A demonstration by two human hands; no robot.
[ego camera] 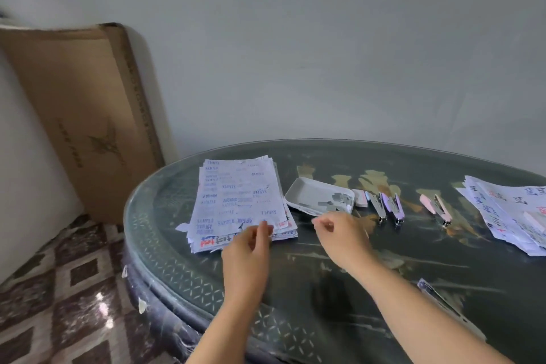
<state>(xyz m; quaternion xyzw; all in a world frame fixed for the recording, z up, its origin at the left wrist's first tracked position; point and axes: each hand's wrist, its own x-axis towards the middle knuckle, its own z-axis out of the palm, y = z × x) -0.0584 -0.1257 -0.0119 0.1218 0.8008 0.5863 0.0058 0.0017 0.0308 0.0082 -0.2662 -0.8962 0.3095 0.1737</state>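
Seen from the head camera, a person's left hand (247,248) reaches to the near edge of a stack of stamped papers (239,198) lying on the left side of a dark, round tabletop (369,284). Its fingertips meet the top sheets, but motion blur hides whether the grip has closed on a page. The right hand (339,238) hovers just above the tabletop between the stack and a white tray (297,190), fingers loosely curled, with nothing visible in its grip. The tray holds strips of staples and sits just right of the papers; beside it lie a small pink box (360,198), two purple staplers (387,207) and, a little apart, a pink stapler (437,210). A second pile of papers (508,210) rests at the right edge, and a cardboard box (82,115) leans against the wall behind the table.
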